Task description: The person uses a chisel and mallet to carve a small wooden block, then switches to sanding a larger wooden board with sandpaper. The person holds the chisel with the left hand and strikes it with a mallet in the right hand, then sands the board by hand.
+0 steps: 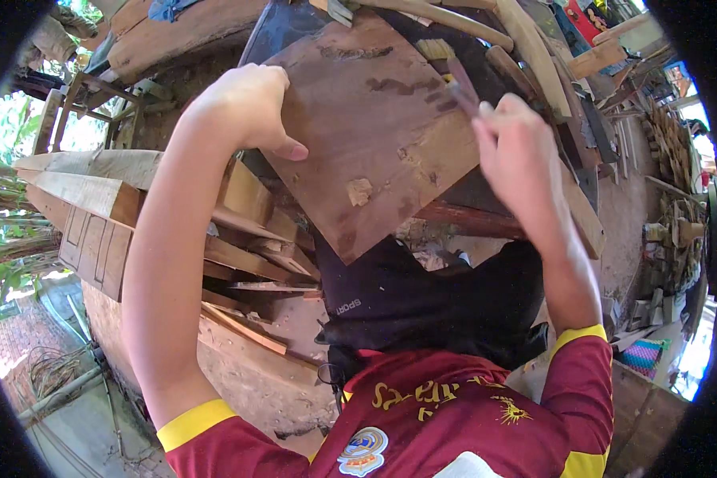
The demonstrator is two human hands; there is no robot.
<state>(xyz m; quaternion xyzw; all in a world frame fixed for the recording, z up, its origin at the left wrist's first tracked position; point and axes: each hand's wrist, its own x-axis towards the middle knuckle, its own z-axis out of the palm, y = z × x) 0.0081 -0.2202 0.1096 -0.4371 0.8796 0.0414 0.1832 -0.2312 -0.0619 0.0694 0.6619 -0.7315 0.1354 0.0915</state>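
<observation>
A flat brown wooden board (358,135) lies tilted cornerwise in front of me, one corner pointing toward my lap. Dark, wet-looking streaks mark its far half, and a pale rough patch (359,191) shows near its closest corner. My left hand (251,107) grips the board's left edge, thumb on top; its other fingers are mostly hidden. In my right hand (514,135), closed around the handle, is a paintbrush (460,80). Its light bristles point up and away to the left, over the board's right edge near the dark streaks. The brush is slightly blurred.
Stacked timber beams (95,195) stand at left, with more planks (271,259) below my left forearm. Long wooden pieces (534,56) lie beyond the board at right. Wood scraps (677,231) line the far right. A blue cloth (171,8) lies at the top left.
</observation>
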